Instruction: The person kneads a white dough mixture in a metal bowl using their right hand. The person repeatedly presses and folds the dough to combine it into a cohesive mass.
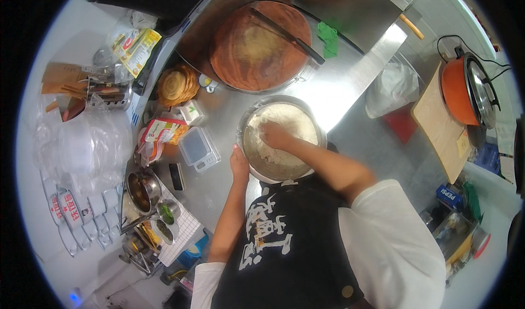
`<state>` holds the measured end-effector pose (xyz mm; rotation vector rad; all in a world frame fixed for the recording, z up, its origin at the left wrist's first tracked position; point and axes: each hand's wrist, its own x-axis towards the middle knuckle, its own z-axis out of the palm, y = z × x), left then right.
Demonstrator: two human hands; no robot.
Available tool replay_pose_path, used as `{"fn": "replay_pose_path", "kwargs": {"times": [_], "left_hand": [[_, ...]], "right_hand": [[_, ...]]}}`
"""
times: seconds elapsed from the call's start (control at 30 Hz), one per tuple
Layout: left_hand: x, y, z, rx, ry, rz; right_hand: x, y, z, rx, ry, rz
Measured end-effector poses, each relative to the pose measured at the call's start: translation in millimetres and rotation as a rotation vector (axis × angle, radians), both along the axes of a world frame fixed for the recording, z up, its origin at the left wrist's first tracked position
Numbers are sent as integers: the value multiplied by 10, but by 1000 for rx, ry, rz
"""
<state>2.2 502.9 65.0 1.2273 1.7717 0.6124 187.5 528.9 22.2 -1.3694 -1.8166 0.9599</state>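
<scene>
A metal mixing bowl (275,170) holding pale flour (293,114) stands on the steel worktop, close against the black apron. My left hand (239,161) grips the bowl's rim and outer wall at its left side. Inside the bowl is my right hand (275,135), its fingers down in the flour and partly hidden; whether they close on anything does not show. A digital kitchen scale (199,148) with a clear tray lies left of the bowl. Behind the bowl is a round wooden chopping board (262,71) with a dark-handled long knife (287,34) across it.
Near the scale are a phone-like black object (176,176), a red food packet (160,130) and a wicker basket (176,85). A green cloth (328,40) lies behind right. An orange electric pot (457,89) stands on a wooden board (434,132) at right. Metal bowls (154,188) sit lower left.
</scene>
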Motion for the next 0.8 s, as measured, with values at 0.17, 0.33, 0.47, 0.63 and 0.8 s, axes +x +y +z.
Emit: {"fn": "replay_pose_path", "kwargs": {"times": [0.17,0.33,0.47,0.63,0.8], "left_hand": [[26,-21,70,-13,50,12],[51,-22,103,-14,32,20],[18,-88,122,-12,16,65],[150,-518,190,-162,-96,128],[108,-657,261,-169,-37,-104]], "right_hand": [[-137,-199,180,-110,-115,563],[-3,37,108,-104,-105,249],[-140,-196,322,-197,-213,534],[334,-81,279,-246,-122,497],[424,92,387,-24,-186,-69]]}}
